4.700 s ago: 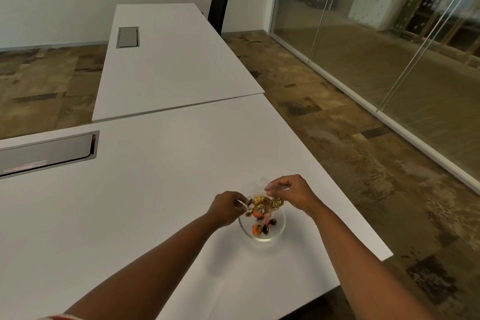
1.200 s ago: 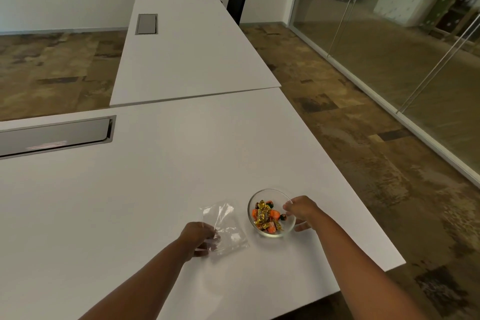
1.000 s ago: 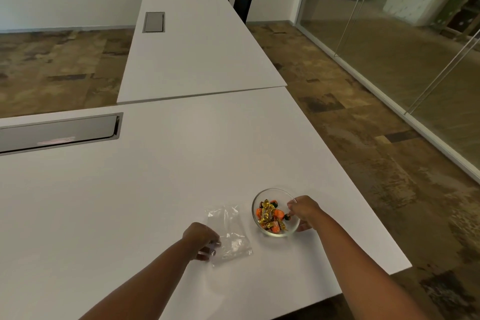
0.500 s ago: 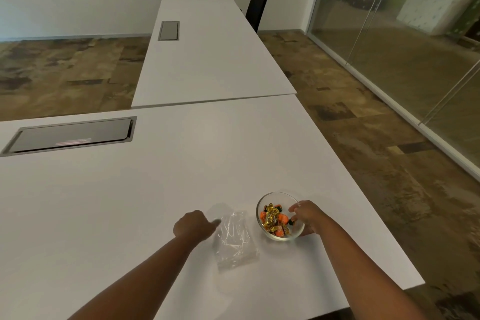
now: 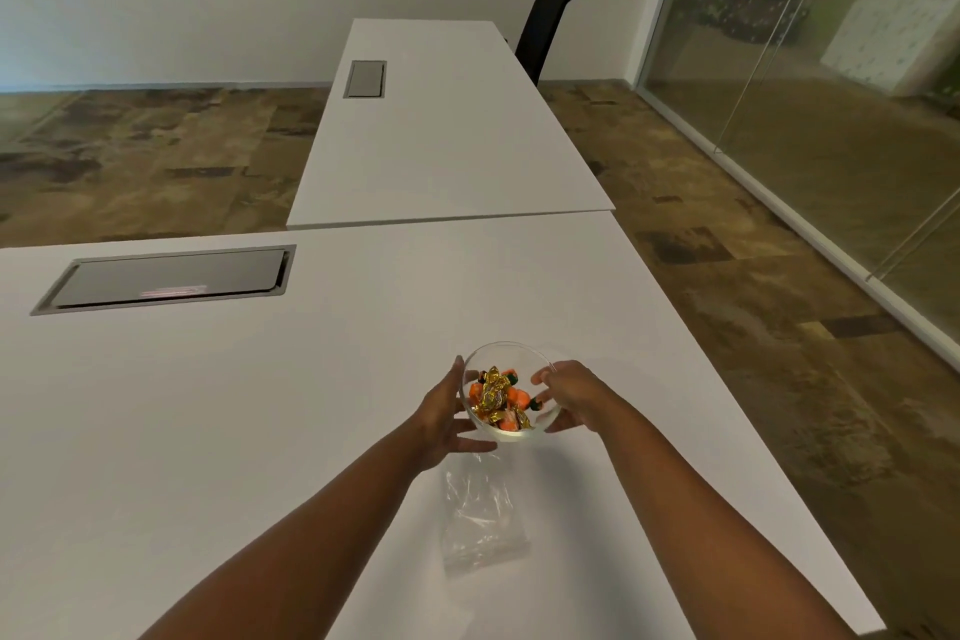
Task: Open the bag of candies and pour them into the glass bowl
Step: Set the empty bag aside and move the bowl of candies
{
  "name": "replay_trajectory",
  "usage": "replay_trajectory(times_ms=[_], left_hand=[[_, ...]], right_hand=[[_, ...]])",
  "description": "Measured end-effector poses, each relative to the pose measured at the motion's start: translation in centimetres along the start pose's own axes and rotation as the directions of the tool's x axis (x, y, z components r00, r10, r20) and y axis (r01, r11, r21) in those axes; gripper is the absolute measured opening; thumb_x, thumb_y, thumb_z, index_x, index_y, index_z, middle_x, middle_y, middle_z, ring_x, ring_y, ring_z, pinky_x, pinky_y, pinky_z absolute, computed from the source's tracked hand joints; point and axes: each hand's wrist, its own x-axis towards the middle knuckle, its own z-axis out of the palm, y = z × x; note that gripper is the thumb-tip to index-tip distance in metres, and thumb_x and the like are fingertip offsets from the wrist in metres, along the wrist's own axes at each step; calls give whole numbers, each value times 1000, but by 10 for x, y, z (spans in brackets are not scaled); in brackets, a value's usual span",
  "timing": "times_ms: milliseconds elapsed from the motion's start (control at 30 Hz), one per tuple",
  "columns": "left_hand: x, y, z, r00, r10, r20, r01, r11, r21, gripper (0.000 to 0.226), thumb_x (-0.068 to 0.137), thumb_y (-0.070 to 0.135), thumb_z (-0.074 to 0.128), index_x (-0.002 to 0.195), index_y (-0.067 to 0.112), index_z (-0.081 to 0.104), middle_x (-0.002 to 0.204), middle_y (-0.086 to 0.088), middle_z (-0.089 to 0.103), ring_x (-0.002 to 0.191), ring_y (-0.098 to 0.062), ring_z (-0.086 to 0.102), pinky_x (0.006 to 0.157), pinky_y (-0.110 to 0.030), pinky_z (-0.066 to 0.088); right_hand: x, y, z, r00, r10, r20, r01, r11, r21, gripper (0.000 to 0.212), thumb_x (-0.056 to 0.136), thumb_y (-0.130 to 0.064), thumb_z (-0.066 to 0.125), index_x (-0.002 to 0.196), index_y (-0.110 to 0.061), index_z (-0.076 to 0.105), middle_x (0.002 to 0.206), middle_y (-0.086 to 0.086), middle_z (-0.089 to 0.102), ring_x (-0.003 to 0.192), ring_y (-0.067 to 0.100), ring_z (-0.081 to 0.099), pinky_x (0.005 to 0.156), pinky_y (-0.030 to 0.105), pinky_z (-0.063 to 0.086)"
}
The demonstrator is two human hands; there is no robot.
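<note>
The glass bowl (image 5: pixel 506 353) sits on the white table (image 5: pixel 218 411) and holds several orange and gold-wrapped candies (image 5: pixel 496 398). My left hand (image 5: pixel 447 413) cups the bowl's left side, and my right hand (image 5: pixel 569 392) grips its right rim. The clear plastic bag (image 5: pixel 480 515) lies flat and empty on the table just in front of the bowl, between my forearms, with neither hand touching it.
A grey cable hatch (image 5: pixel 166 278) is set in the table at the left. A second white table (image 5: pixel 441 130) adjoins at the back, with a black chair (image 5: pixel 545 31) behind it. The table's right edge runs close to the bowl; a glass wall (image 5: pixel 831 94) stands beyond.
My left hand has let go of the bag and moved to the bowl's left side. Both hands now hold the bowl. The bag lies nearer to me than the bowl.
</note>
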Motion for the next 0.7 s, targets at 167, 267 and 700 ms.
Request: replay_trajectory(times_ms=[167, 267, 700], left_hand=[[9, 10, -9, 997, 47, -56, -53, 992, -115, 46, 96, 36, 37, 136, 12, 41, 123, -18, 49, 87, -29, 60, 77, -41, 53], [20, 21, -16, 995, 62, -77, -72, 987, -145, 48, 96, 34, 37, 139, 13, 38, 128, -20, 47, 97, -33, 58, 80, -43, 52], [74, 53, -34, 981, 50, -187, -81, 983, -162, 41, 98, 29, 37, 135, 12, 41, 141, -21, 44, 106, -34, 53, 74, -40, 52]], right_hand=[[8, -17, 8, 999, 19, 48, -23, 996, 85, 39, 97, -33, 38, 125, -12, 54, 127, 15, 55, 95, 30, 59, 83, 38, 49], [16, -28, 10, 991, 24, 131, -52, 976, 210, 45, 97, -41, 34, 130, -14, 48, 144, 17, 41, 115, 37, 51, 93, 49, 46], [77, -54, 27, 997, -44, 68, 9, 897, 441, 39, 96, -26, 39, 131, -11, 50, 114, 12, 52, 100, 33, 57, 79, 43, 52]])
